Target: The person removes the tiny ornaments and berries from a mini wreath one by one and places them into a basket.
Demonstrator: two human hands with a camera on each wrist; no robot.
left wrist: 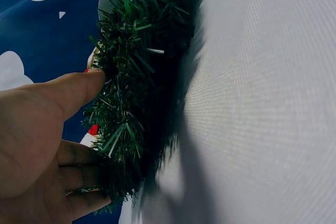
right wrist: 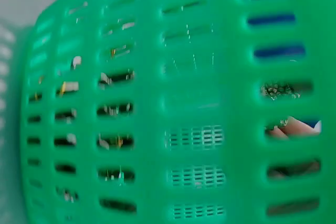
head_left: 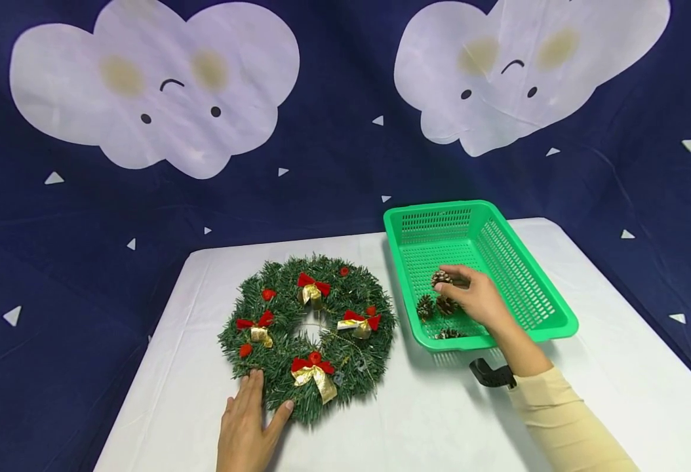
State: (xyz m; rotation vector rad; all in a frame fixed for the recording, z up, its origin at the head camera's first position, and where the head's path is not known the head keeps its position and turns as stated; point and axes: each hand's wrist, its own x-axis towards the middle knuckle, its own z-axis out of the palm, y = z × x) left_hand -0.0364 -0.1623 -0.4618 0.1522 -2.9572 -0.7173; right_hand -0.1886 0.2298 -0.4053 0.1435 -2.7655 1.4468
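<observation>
Here's the table (head_left: 422,419), and at its right the basket (head_left: 513,272), long axis running far to near! Left of it lies the wreath (head_left: 286,305). Left hand (head_left: 247,419), the closer one, rests at the wreath's near-left edge, fingers straight, thumb spread. Right hand (head_left: 474,296) reaches over the basket's near rim, thumb and fingers pinching a cone (head_left: 441,278): right of the wreath, slightly farther, basket wall between! Three more cones (head_left: 425,307) lie near-left inside.

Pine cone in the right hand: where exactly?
Head view, right of centre: the pine cone is in the grip of the right hand, over the floor of the green basket, near the other pine cones.
</observation>
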